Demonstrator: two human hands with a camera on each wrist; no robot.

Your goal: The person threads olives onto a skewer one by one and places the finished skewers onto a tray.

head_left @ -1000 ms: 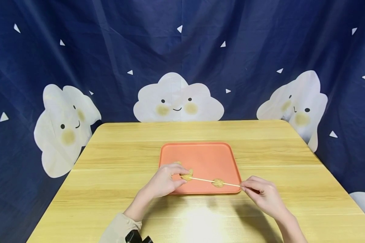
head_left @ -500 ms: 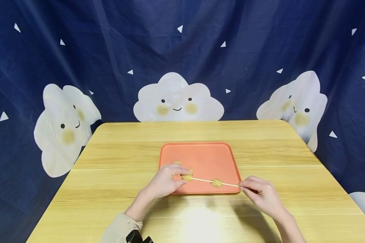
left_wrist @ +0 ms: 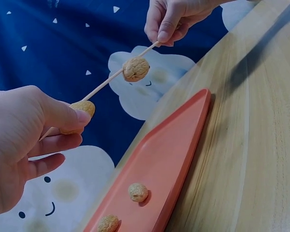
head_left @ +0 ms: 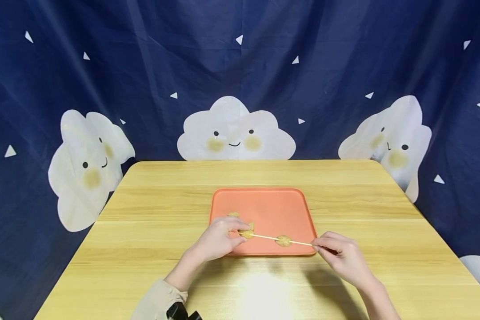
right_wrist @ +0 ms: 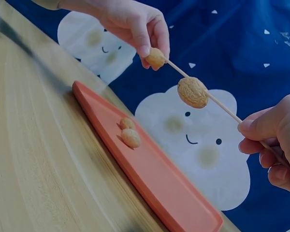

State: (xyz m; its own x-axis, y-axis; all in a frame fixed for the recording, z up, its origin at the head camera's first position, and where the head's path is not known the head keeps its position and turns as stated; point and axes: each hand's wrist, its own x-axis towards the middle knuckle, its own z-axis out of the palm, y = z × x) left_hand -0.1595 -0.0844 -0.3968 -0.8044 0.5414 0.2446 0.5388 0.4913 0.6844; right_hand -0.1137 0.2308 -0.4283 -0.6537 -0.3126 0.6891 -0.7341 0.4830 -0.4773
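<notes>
A thin wooden skewer (head_left: pixel 264 236) is held up over the front of the orange tray (head_left: pixel 272 204), sloping slightly down to the right in the head view. My left hand (head_left: pixel 217 241) pinches a golden-brown wrinkled ball (left_wrist: pixel 85 107) between thumb and fingers; the stick shows on both sides of it. A second such ball (right_wrist: pixel 193 92) sits threaded further along, between the two hands. At the other end, my right hand (head_left: pixel 341 257) pinches the skewer between thumb and fingertips. On the tray lie two more wrinkled balls (left_wrist: pixel 137 192), partly behind my left hand in the head view.
The tray lies on a light wooden table (head_left: pixel 164 195). Behind the table hangs a dark blue curtain (head_left: pixel 152 53) with white clouds and triangles. A black device (head_left: pixel 177 310) is worn at my left wrist.
My right hand has shifted slightly left, carrying the skewer and the middle ball toward my left hand. The left hand has barely moved and still pinches its ball.
</notes>
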